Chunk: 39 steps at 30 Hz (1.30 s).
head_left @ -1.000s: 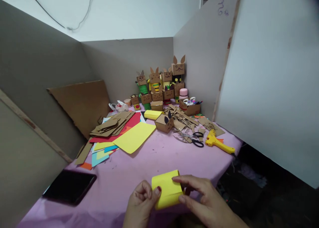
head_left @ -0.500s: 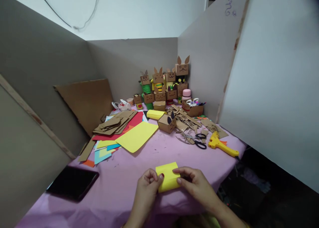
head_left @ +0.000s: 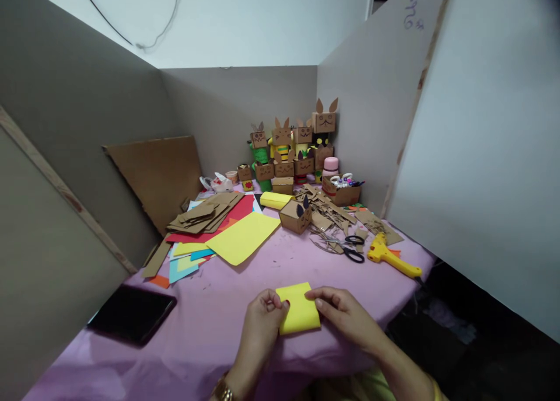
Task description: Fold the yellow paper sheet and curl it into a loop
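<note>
Between my hands, low over the front of the table, is a small piece of yellow paper (head_left: 300, 312) with a curved lower edge, as if bent over. My left hand (head_left: 263, 319) pinches its left side, thumb on top and fingers curled. My right hand (head_left: 343, 314) grips the right edge between thumb and forefinger. Beyond them a larger yellow sheet (head_left: 243, 237) lies flat. A small cardboard box with dark ears (head_left: 294, 217) stands just right of that sheet, and a yellow paper roll (head_left: 276, 200) lies behind it.
Black-handled scissors (head_left: 353, 249) and a yellow glue gun (head_left: 394, 258) lie to the right, near cardboard scraps (head_left: 328, 205). At left are a black tablet (head_left: 132, 314) and stacked cardboard pieces (head_left: 203, 213). Several cardboard animal figures (head_left: 283, 137) stand at the back between grey partitions (head_left: 236, 94).
The yellow paper has turned slightly in my hands, and its curved front edge looks smoother. My view has shifted a little, showing a bracelet on my left wrist.
</note>
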Available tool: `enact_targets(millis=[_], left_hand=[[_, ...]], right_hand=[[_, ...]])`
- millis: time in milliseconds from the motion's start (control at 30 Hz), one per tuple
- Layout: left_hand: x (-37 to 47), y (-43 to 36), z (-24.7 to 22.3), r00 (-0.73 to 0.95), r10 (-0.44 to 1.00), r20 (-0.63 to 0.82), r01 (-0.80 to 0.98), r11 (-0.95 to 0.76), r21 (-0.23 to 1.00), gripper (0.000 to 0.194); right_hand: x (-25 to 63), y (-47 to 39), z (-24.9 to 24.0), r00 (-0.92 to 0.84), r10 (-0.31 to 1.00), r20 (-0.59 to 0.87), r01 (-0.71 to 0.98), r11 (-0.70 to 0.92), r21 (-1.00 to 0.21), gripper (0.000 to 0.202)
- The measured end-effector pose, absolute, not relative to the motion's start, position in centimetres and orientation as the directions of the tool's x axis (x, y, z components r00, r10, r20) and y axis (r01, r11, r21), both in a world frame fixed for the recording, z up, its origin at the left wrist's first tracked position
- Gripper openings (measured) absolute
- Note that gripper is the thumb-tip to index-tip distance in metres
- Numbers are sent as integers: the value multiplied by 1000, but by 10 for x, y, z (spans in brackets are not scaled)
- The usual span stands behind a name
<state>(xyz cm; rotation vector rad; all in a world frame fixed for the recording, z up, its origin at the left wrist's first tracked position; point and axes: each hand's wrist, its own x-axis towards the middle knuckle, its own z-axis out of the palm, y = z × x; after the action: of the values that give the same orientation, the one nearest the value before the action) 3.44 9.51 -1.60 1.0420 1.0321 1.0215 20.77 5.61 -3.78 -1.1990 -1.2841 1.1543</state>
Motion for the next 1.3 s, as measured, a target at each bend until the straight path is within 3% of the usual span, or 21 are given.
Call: enact_targets(millis=[567, 733, 900, 1033, 1133, 1200, 1300], left_hand=[[36, 96, -14, 190, 970, -152, -60, 166, 984, 23], [30, 101, -16, 215, 968, -128, 87, 112, 990, 16], [16, 106, -11, 229, 973, -6, 310, -67, 948, 9], [11, 95, 3, 227, 957, 178, 461, -267, 846, 16], [18, 82, 4, 335, 908, 252, 523, -401, 752, 29], [24, 74, -3, 480, 850, 217, 636, -508, 581, 44], [31, 69, -14, 626, 777, 73, 747, -623, 231, 60]], right_hand=[[198, 66, -35, 145, 989, 14, 245, -23, -969, 22], [196, 64, -30, 149, 989, 22, 314, -26, -949, 25], [195, 64, -26, 146, 989, 24, 367, -32, -930, 28], [194, 65, -25, 146, 989, 24, 401, -37, -915, 29], [194, 66, -26, 150, 988, 27, 422, -40, -906, 30], [194, 66, -27, 151, 988, 30, 435, -39, -899, 31], [194, 67, -28, 150, 988, 36, 459, -37, -888, 31]])
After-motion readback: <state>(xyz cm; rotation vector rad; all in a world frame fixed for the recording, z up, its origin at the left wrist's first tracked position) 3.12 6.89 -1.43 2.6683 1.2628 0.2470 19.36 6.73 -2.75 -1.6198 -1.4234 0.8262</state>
